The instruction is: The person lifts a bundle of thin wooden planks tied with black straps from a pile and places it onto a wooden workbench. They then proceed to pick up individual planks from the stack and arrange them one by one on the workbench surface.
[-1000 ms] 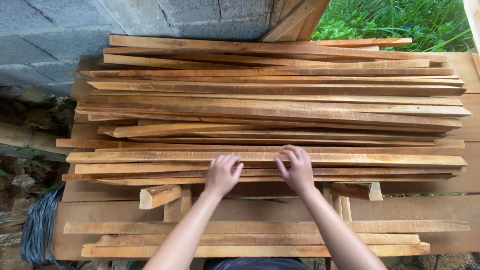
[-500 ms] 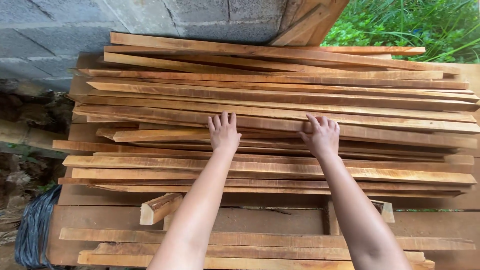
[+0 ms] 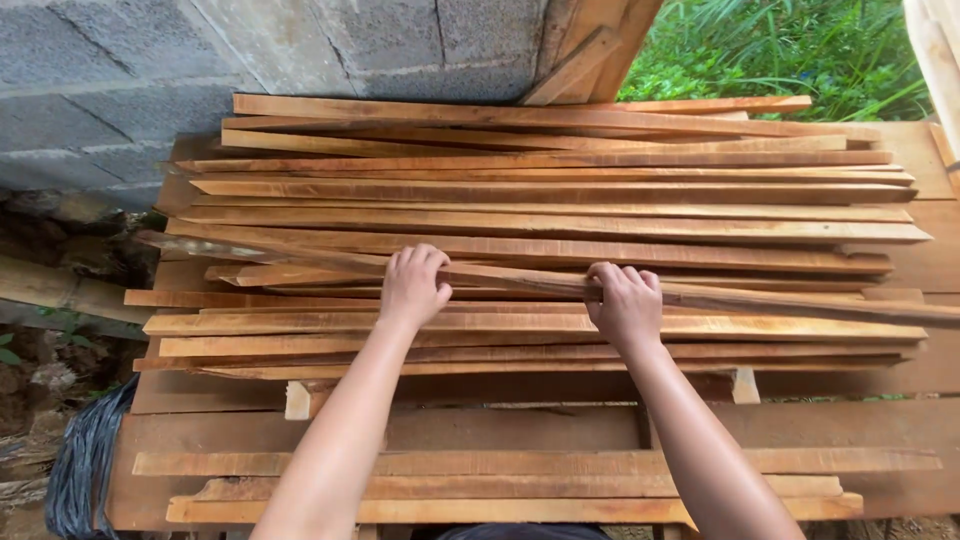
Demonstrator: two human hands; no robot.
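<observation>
Grip: your left hand (image 3: 413,285) and right hand (image 3: 625,303) clasp a long thin slat (image 3: 800,298) atop the lumber stack (image 3: 560,215) | Risk: slat may flex, snag neighbouring boards, or splinter your fingers.

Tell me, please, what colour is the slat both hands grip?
Reddish-brown, the slat shows best in the head view.

This was an outdoor timber yard or rough carpentry spot. A stack of sawn wooden slats (image 3: 540,215) lay on broad planks (image 3: 520,430) against a grey block wall (image 3: 200,60). Grass (image 3: 780,50) grew past the stack's far right corner, and stones and soil (image 3: 50,370) lay off its left edge.
</observation>
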